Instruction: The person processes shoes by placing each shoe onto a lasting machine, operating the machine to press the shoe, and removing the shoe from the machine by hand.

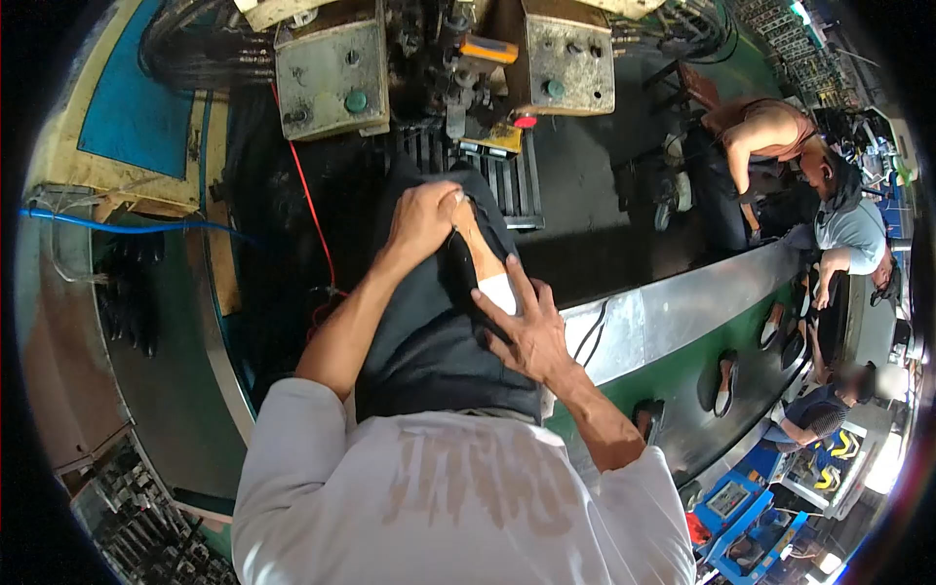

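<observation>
Our left hand grips the shoe upper at the machine; right hand presses flat, fingers spread; upper looks soft, pliable; best held at its edges.

1. A black shoe upper stretched over a tan last lies lengthwise in front of the grey machine with green knobs, its far end pointing toward that machine and its near end toward the person's body.
2. Its dark outer surface faces sideways; the tan last shows as a narrow strip along the top edge.
3. A white patch sits on it at the end farther from the machine.
4. It is tilted, not flat, and held off any surface.
5. Its lower part is hidden against the dark apron, so the full outline cannot be told.
</observation>
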Demonstrator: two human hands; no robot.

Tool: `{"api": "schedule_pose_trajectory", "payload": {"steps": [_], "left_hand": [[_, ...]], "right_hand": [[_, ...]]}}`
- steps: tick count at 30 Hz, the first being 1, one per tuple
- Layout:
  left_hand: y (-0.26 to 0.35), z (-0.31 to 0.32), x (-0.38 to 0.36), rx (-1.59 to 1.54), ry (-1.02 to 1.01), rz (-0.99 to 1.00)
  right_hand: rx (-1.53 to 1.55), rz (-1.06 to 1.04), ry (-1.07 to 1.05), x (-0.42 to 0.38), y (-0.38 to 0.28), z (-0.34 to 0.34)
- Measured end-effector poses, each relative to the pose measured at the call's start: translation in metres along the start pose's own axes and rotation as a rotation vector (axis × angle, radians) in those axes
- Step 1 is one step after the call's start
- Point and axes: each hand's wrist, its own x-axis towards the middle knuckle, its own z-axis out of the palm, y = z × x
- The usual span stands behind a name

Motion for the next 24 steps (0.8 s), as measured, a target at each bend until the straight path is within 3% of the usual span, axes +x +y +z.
{"api": "schedule_pose_trajectory", "payload": {"steps": [3, 5, 7, 9, 11, 12, 13, 15, 16, 24], "left_hand": [[0.024, -0.019, 0.011, 0.038, 0.086, 0.069], [0.041, -0.051, 0.03, -0.199, 0.074, 0.115], [0.061, -0.087, 0.04, -0.749, 0.06, 0.082], [0.063, -0.097, 0.051, -0.835, 0.141, 0.077], [0.019, -0.07, 0.067, -0.422, 0.198, 0.083], [-0.004, -0.051, 0.066, -0.296, 0.175, -0.003], [-0.043, -0.024, 0.061, 0.01, 0.208, 0.093], [-0.086, 0.014, 0.038, 0.211, 0.002, -0.024], [-0.093, 0.03, 0.014, 0.489, 0.062, 0.048], [-0.091, 0.028, 0.025, 0.437, 0.036, -0.056]], "right_hand": [[-0.01, -0.038, 0.089, 0.009, -0.005, -0.025], [0.009, -0.061, 0.184, 0.032, -0.005, -0.058], [0.048, -0.093, 0.359, 0.062, -0.006, -0.095], [-0.001, -0.061, 0.42, 0.103, -0.003, -0.131], [-0.068, -0.048, 0.528, 0.152, 0.002, -0.155], [-0.048, -0.019, 0.549, 0.177, 0.006, -0.163], [-0.107, -0.007, 0.572, 0.203, 0.011, -0.17], [-0.112, 0.013, 0.619, 0.251, 0.02, -0.177], [-0.13, 0.007, 0.646, 0.273, 0.029, -0.175], [-0.141, 0.146, 0.598, 0.357, 0.044, -0.136]]}}
